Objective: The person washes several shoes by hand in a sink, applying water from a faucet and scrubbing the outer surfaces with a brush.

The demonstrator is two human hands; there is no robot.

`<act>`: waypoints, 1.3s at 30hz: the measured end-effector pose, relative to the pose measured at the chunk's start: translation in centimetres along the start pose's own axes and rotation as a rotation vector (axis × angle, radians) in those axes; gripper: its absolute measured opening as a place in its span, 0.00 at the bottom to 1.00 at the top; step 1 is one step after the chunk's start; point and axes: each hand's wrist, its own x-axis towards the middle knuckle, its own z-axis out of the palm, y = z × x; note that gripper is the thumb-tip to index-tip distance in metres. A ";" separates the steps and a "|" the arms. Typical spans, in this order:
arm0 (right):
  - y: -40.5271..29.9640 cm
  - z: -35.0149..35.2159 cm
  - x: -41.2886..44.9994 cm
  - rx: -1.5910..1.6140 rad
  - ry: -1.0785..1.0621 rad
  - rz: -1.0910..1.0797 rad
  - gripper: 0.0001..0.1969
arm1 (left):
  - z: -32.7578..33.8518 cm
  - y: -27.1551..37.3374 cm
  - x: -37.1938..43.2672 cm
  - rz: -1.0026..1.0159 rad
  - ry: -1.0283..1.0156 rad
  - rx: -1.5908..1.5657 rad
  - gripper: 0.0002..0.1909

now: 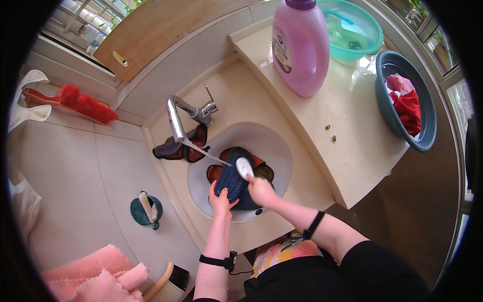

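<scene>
A dark blue slipper (pixel 231 181) lies over the white oval sink (pixel 277 145), its textured face up, and my left hand (pixel 222 204) grips its near end. In my right hand (pixel 261 191) is a white-backed scrubbing brush (pixel 244 168), pressed against the slipper's right side; its bristles are hidden. Water runs from the chrome faucet (pixel 176 120) onto the slipper. Beneath it in the basin are orange and brown footwear (pixel 264 171) and another dark blue piece (pixel 249 200), partly covered. Dark and red footwear or inserts (pixel 192 145) rest on the counter under the faucet.
A purple detergent bottle (pixel 302 49), a green basin (pixel 353 28) and a dark basin of red and pink cloth (pixel 381 98) stand on the raised ledge. Left are a red-bristled brush (pixel 81 104), a teal soap holder (pixel 141 211), pink towels (pixel 94 271) and a wooden-handled brush (pixel 171 283).
</scene>
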 end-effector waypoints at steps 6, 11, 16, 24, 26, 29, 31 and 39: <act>4.3 -1.1 9.9 0.041 0.043 0.204 0.16 | 2.1 -1.2 -1.3 0.028 -0.062 0.077 0.26; -2.2 2.0 2.8 0.000 -0.104 -0.142 0.16 | -1.8 -1.7 0.2 -0.023 0.026 0.074 0.26; 3.0 -0.6 11.8 -0.036 0.037 0.116 0.16 | 1.3 -1.7 -1.0 0.070 -0.077 0.156 0.26; -1.3 -0.9 4.0 -0.098 -0.158 0.065 0.13 | -0.5 -2.2 -0.9 0.090 0.021 0.230 0.26; 2.2 -1.6 9.7 -0.070 -0.047 0.069 0.14 | 1.0 -2.0 -0.9 0.108 -0.022 0.226 0.25; 0.0 -1.0 8.7 -0.092 -0.078 0.152 0.13 | 0.4 -1.7 -0.7 0.098 -0.006 0.245 0.25; -1.7 0.2 3.8 -0.151 -0.127 0.010 0.16 | -1.0 -1.9 -0.6 0.092 0.020 0.267 0.25; 1.8 -2.4 10.1 -0.037 -0.006 0.092 0.15 | 0.6 -2.2 -0.7 0.140 -0.053 0.284 0.25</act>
